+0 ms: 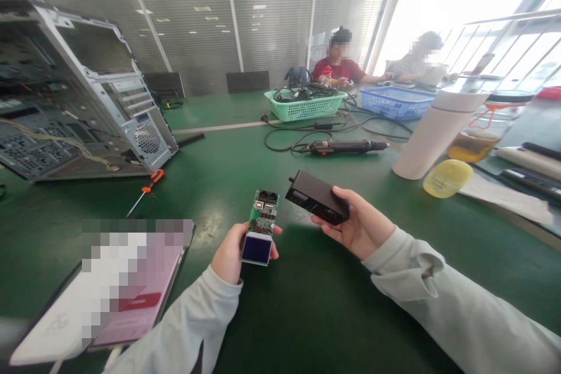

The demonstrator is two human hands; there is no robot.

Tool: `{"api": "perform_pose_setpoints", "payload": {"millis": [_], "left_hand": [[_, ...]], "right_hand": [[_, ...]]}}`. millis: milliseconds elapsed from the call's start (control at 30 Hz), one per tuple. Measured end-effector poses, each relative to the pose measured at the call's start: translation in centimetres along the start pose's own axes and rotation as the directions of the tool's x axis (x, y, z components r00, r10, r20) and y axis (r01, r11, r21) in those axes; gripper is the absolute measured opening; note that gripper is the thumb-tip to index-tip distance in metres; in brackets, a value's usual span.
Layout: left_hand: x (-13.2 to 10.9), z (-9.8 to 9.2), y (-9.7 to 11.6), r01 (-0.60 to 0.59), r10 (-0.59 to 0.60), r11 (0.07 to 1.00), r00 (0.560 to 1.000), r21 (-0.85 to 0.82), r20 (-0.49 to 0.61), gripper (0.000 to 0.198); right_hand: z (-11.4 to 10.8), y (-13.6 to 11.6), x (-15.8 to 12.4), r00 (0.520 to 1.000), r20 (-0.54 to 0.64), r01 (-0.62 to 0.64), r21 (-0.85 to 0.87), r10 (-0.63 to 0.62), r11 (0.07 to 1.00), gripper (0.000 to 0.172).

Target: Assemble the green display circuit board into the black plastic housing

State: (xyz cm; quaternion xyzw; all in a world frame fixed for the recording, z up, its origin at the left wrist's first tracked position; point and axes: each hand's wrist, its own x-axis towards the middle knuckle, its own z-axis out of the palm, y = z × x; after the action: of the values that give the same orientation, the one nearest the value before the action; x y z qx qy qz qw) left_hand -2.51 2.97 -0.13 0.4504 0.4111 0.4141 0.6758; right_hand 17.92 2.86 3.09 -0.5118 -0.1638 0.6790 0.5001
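Note:
In my left hand [231, 248] is a green circuit board [264, 213] with black connectors at its far end and a dark rectangular display at its near end. The thumb and fingers grip it by its long edges. My right hand [357, 222] holds a black box-shaped housing [318, 196], tilted, with a small knob or connector at its left end. Fingers support it from below while the thumb lies along the top. Board and housing are apart, a small gap between them, both above the green table [280, 321].
An open computer case [149, 137] stands at left, an orange-handled screwdriver [151, 182] before it. A phone-like screen [140, 286] lies near my left arm. Beyond are an electric screwdriver [346, 147], a green basket [307, 108], a blue basket [394, 106] and a white tumbler [433, 134]. Two people sit behind.

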Motion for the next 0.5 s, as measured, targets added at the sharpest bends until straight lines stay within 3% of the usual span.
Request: {"api": "perform_pose_setpoints", "payload": {"millis": [100, 200, 500], "left_hand": [[0.04, -0.03, 0.05, -0.003, 0.003, 1.000, 1.000, -0.010, 0.002, 0.043], [0.11, -0.13, 0.10, -0.002, 0.002, 1.000, 1.000, -0.009, -0.003, 0.043], [0.03, 0.10, 0.39, -0.005, 0.003, 0.998, 0.999, -0.057, -0.044, 0.042]], "right_hand": [[0.21, -0.06, -0.47, 0.990, 0.069, -0.133, 0.125, 0.125, 0.983, 0.024], [0.08, 0.14, -0.52, 0.965, 0.168, -0.225, 0.119, 0.204, 0.967, 0.039], [0.23, 0.48, -0.62, 0.944, 0.265, -0.218, 0.057, 0.196, 0.974, 0.036]]}}
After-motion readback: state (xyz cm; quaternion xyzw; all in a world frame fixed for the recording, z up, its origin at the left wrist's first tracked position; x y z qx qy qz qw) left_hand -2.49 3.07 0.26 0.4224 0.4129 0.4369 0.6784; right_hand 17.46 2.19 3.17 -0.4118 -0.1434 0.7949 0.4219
